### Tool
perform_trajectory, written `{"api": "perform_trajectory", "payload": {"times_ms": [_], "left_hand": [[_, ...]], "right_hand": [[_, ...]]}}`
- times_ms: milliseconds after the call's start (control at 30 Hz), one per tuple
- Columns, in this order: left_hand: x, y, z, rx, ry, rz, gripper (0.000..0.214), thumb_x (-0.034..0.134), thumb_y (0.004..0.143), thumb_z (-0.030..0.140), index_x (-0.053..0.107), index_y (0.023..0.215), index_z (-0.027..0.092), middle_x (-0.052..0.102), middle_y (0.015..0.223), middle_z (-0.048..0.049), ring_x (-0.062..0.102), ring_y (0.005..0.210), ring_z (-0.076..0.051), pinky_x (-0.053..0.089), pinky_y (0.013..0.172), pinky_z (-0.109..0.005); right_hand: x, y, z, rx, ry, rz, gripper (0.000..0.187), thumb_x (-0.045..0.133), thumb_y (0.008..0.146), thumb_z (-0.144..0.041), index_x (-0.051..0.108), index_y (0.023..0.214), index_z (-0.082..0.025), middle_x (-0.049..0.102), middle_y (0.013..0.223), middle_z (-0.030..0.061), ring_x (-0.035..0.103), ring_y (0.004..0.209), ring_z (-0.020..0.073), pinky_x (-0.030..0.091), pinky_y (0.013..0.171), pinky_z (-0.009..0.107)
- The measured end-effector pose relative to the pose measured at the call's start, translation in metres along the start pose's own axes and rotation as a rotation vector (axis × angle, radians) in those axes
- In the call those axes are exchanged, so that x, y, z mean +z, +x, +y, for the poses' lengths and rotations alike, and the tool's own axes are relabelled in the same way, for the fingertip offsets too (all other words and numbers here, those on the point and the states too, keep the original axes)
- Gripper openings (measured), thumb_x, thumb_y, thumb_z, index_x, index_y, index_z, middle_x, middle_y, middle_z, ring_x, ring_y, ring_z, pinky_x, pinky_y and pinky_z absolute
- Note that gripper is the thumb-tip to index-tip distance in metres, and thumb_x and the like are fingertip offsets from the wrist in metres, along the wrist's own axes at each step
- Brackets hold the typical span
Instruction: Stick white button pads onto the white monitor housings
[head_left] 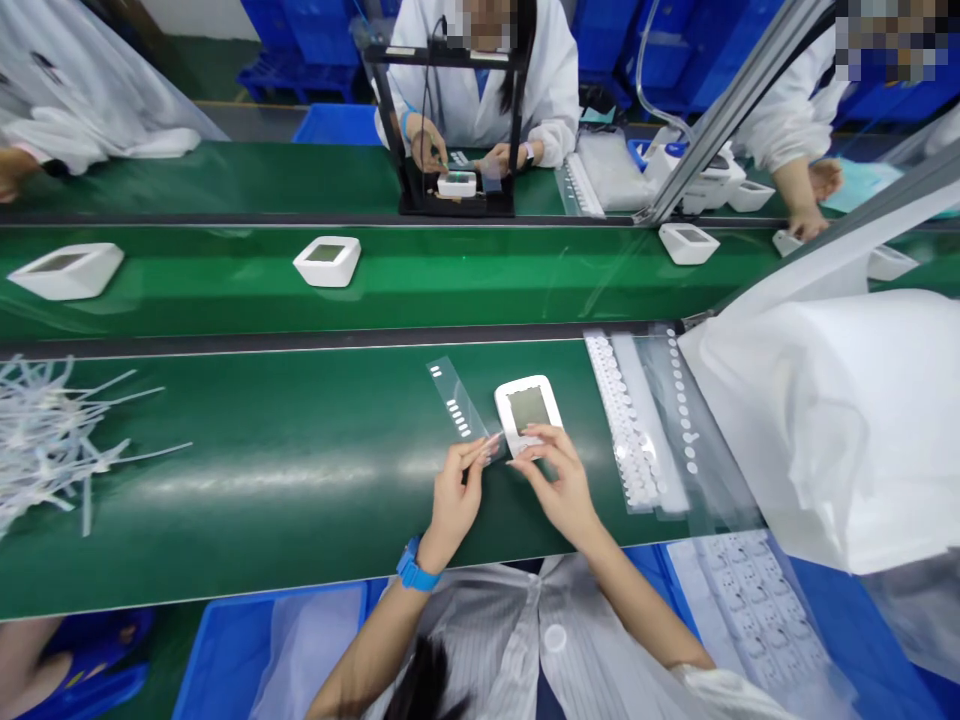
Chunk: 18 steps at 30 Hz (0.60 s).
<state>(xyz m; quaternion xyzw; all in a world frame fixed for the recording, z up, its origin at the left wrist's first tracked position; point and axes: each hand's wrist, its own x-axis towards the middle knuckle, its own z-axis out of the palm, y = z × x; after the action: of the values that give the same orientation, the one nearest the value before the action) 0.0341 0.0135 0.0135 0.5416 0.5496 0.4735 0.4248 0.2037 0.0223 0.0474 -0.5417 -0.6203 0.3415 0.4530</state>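
Note:
A white device with a grey screen (529,405) lies on the green table, screen up. My right hand (559,485) is at its lower edge, fingers bent and fingertips against its front; whether a small piece sits under them I cannot make out. My left hand (456,497) pinches the near end of a clear sticker strip (454,398) that carries a few small white labels. This strip slants away to the upper left, beside the device. A blue band is around my left wrist.
Sheets of round white stickers (626,430) lie to the right, beside a large white bag (840,420). White strip scraps (52,430) pile up at the left. Beyond, a green conveyor (450,280) carries several white devices; co-workers sit across it behind a black frame (457,205).

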Motion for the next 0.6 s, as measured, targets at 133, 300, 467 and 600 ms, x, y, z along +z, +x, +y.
{"api": "perform_trajectory", "payload": {"times_ms": [133, 300, 467, 600], "left_hand": [[-0.004, 0.005, -0.009, -0.061, -0.058, 0.007, 0.015, 0.053, 0.093, 0.030, 0.052, 0.106, 0.022, 0.072, 0.112, -0.0097, 0.070, 0.101, -0.023, 0.053, 0.093, -0.044], [-0.003, 0.004, -0.016, -0.070, -0.034, -0.014, 0.014, 0.052, 0.094, 0.030, 0.052, 0.106, 0.023, 0.072, 0.112, -0.0090, 0.069, 0.102, -0.023, 0.050, 0.097, -0.044], [-0.005, 0.003, -0.020, -0.073, -0.002, 0.007, 0.016, 0.053, 0.093, 0.032, 0.053, 0.107, 0.023, 0.071, 0.114, -0.0099, 0.069, 0.103, -0.024, 0.048, 0.098, -0.045], [-0.006, 0.004, -0.021, -0.070, -0.009, 0.011, 0.016, 0.053, 0.093, 0.032, 0.052, 0.106, 0.022, 0.072, 0.112, -0.0102, 0.069, 0.101, -0.023, 0.048, 0.098, -0.045]], "right_hand": [[-0.041, 0.013, 0.028, 0.155, -0.136, 0.041, 0.017, 0.067, 0.082, -0.037, 0.069, 0.076, -0.022, 0.060, 0.109, 0.0080, 0.058, 0.107, 0.0251, 0.044, 0.099, 0.046], [-0.053, 0.022, 0.053, 0.295, -0.031, -0.072, 0.027, 0.070, 0.076, -0.046, 0.068, 0.070, -0.019, 0.057, 0.107, 0.0090, 0.063, 0.095, 0.0232, 0.054, 0.088, 0.044], [-0.044, 0.023, 0.054, 0.330, 0.012, -0.063, 0.029, 0.072, 0.073, -0.047, 0.068, 0.069, -0.019, 0.058, 0.103, 0.0082, 0.064, 0.090, 0.0223, 0.059, 0.078, 0.041], [-0.045, 0.023, 0.053, 0.323, -0.002, -0.057, 0.028, 0.071, 0.073, -0.046, 0.067, 0.069, -0.019, 0.058, 0.102, 0.0085, 0.063, 0.093, 0.0238, 0.060, 0.077, 0.042]]}}
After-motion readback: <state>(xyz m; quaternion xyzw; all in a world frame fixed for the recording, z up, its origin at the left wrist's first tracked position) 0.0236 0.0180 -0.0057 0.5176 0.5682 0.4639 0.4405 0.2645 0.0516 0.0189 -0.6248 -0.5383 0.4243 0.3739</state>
